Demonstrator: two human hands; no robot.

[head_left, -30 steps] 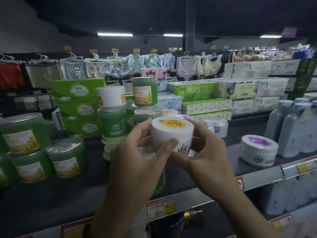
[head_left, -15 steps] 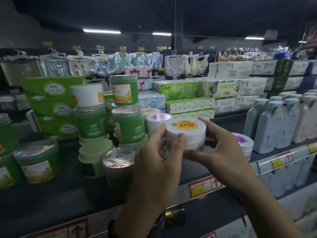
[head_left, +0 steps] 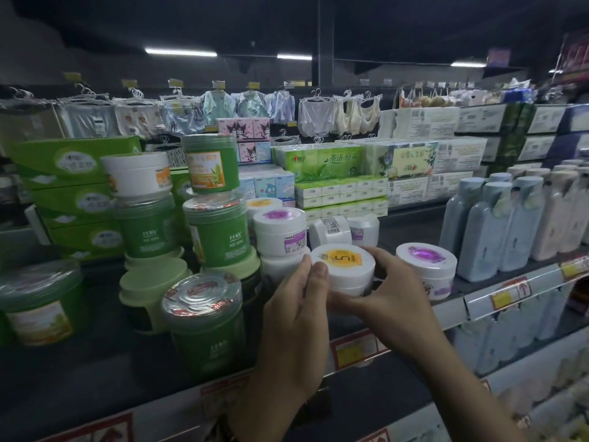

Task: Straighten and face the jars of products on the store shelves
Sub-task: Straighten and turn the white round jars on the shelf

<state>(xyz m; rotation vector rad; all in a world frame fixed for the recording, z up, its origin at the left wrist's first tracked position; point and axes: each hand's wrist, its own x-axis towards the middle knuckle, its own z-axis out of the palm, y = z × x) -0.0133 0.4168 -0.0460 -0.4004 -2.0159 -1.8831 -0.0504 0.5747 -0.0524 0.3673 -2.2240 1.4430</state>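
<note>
Left hand (head_left: 296, 314) and right hand (head_left: 392, 301) clamped the yellow-lid jar (head_left: 342, 266) from both sides, near the shelf (head_left: 95, 362) front between white stack (head_left: 280, 231) and purple-lid jar (head_left: 427, 266); best move was to set it flat, label near-side, aligned.

Dark ceiling (head_left: 127, 23), lit fluorescent tubes (head_left: 180, 52), black pillar (head_left: 324, 39), hanging garments (head_left: 314, 118) behind shelves.
</note>
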